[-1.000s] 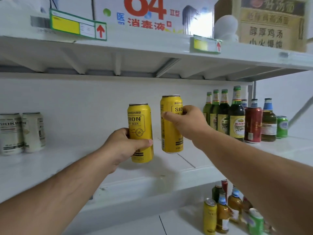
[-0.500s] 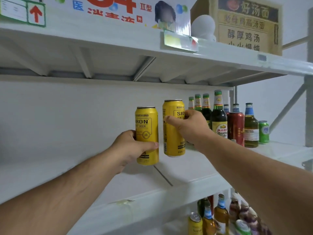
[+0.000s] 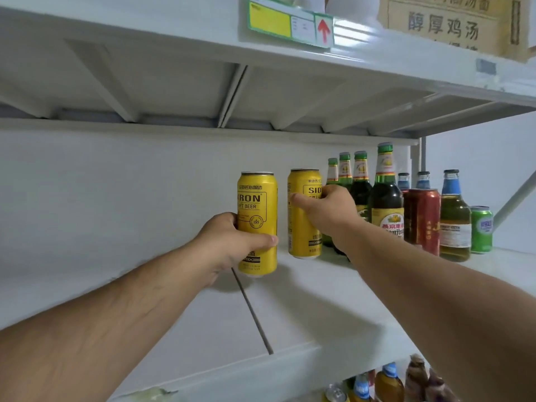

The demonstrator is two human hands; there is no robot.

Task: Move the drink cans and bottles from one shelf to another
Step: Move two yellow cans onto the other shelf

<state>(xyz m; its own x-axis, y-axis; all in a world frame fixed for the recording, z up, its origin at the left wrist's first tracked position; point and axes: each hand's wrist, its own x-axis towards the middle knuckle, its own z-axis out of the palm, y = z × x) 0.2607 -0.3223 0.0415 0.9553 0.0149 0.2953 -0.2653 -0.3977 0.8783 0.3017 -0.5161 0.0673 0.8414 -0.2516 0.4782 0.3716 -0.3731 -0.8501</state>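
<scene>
My left hand (image 3: pixel 232 245) grips a tall yellow beer can (image 3: pixel 257 207) low on its side, its base at or just above the white middle shelf (image 3: pixel 304 309). My right hand (image 3: pixel 327 210) holds a second yellow can (image 3: pixel 301 227) a little farther back, close beside a row of green bottles (image 3: pixel 385 198). To their right on the same shelf stand a red can (image 3: pixel 422 219), blue-capped amber bottles (image 3: pixel 454 219) and a small green can (image 3: pixel 481 229).
The upper shelf (image 3: pixel 174 33) hangs low overhead with a yellow price tag (image 3: pixel 287 24) and a cardboard box (image 3: pixel 452 24). More bottles and cans (image 3: pixel 388 384) stand on the lower shelf at bottom right. A seam (image 3: pixel 252 311) runs across the middle shelf.
Both hands have carried the yellow cans rightwards and deeper onto the shelf, closer to the green bottles. The view has shifted right, and the white cans at the left are out of sight.
</scene>
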